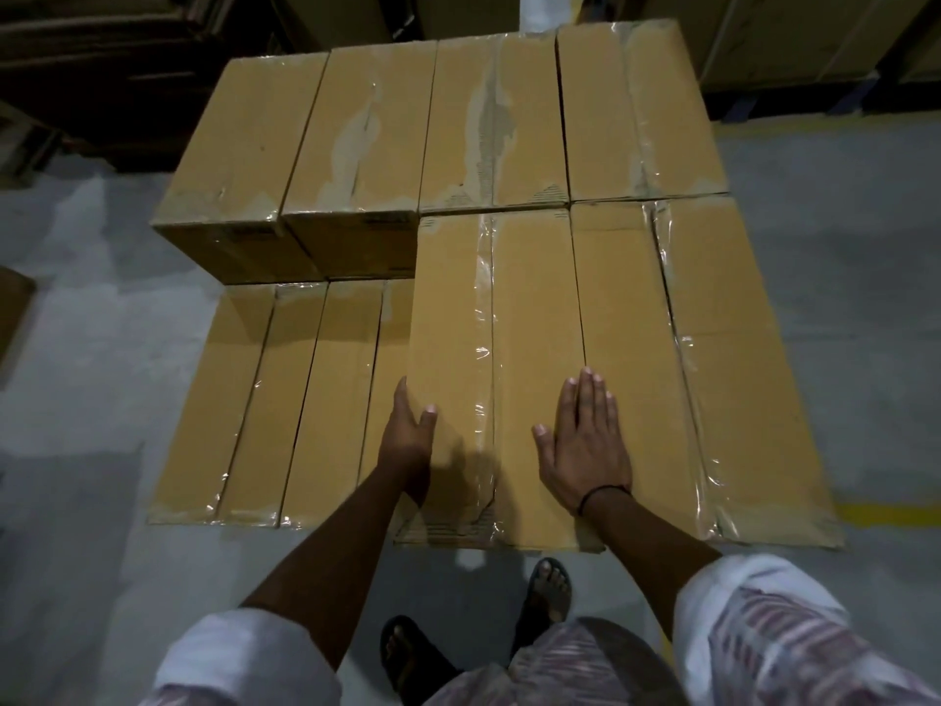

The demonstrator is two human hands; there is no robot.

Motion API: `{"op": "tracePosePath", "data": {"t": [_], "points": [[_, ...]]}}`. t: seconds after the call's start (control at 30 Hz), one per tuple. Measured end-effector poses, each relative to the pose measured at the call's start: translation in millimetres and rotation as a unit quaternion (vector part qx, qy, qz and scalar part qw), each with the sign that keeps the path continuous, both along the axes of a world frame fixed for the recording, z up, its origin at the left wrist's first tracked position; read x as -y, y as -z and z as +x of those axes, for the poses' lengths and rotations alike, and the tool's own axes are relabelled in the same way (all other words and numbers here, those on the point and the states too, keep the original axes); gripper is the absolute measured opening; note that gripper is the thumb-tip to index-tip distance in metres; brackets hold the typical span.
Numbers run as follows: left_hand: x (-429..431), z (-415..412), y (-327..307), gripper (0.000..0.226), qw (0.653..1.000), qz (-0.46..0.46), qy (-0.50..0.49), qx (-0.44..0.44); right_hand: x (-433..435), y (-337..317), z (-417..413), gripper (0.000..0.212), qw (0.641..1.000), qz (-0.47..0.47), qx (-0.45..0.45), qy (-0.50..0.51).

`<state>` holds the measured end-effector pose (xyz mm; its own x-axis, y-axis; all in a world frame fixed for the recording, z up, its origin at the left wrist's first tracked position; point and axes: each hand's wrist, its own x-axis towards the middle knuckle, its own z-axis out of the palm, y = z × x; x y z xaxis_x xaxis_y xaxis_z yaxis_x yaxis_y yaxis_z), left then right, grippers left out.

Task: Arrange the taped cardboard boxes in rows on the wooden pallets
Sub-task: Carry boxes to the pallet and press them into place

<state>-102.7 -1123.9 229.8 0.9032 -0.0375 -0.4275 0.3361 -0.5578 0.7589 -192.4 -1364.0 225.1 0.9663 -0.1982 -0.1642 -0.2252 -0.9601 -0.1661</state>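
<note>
The box (529,349) lies lengthwise on the top layer of the stack, in the near row. Its right edge is tight against the neighbour box (713,374) and its far end butts the far row (366,135) of four boxes. Its left side stands free: there the top layer stops, and a step drops to the lower boxes (285,400), so open room lies on that side. Grey floor (76,400) runs along both flanks of the stack, with a yellow line (886,512) at the right.

The left grip (407,440) lies against the box's free left wall, fingers straight along it and thumb laid over the top edge. The right grip (585,440) rests flat on the top, fingers together and straight, near the seam with the neighbour. A dark band (606,494) circles that wrist.

The box is plain brown card with clear glossy tape along its centre seam. The tape is wrinkled, and the near end is worn, with corrugation showing. Two sandalled feet (547,588) stand just before it.
</note>
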Motion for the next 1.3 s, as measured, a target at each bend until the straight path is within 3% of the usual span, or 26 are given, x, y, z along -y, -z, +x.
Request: {"op": "tracePosePath", "data": {"t": [0.23,0.47,0.77,0.9,1.07,1.3], "points": [[2,-16,-20,0.070,0.998,0.048,0.018,-0.036,5,-1,-1,0.080,1.000,0.004,-0.016,0.002],[-18,-78,-14,0.068,0.999,0.028,0.023,-0.018,6,-4,-4,0.080,1.000,0.014,-0.022,0.000],[-32,-95,-9,0.066,0.999,0.014,0.030,-0.034,0,-8,-12,0.089,0.999,0.005,-0.029,-0.017],[-45,-108,-18,0.076,0.997,0.004,0.060,-0.038,-14,-12,-7,0.089,0.999,0.024,-0.031,-0.031],[-78,-115,-35,0.073,0.999,0.006,0.054,-0.008,-69,-34,11,0.084,0.993,0.049,-0.019,-0.104],[-177,-93,-60,0.066,0.994,0.055,0.015,0.088,-212,-68,47,0.084,0.978,0.076,0.026,-0.192]]}}
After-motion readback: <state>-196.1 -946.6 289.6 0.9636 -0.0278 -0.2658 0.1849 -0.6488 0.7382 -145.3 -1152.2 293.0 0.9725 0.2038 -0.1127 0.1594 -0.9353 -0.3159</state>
